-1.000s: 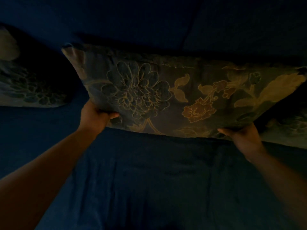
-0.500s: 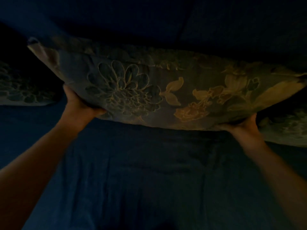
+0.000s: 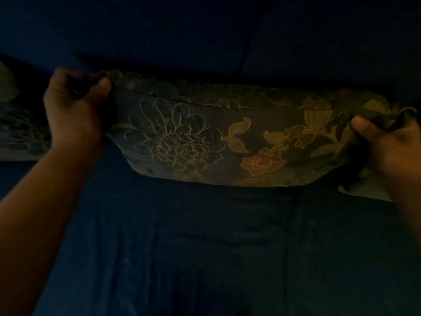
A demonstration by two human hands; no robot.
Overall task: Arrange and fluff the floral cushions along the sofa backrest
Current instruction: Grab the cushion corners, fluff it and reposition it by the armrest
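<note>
Three floral cushions: left hand [image 3: 73, 115] and right hand [image 3: 391, 144] fingers pinch the middle cushion [image 3: 227, 142] (top corners).

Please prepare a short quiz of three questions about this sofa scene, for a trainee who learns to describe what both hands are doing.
1. True or false: the left hand and the right hand each grip an upper corner of the middle floral cushion.
2. Which colour is the sofa seat? A) dark blue B) red C) white
3. Fill the gap: another floral cushion lies to the ___ of the held one.

Key: 1 true; 2 A; 3 left. A pale piece at the right edge may be a third cushion, but it is too dark to be sure.
</note>
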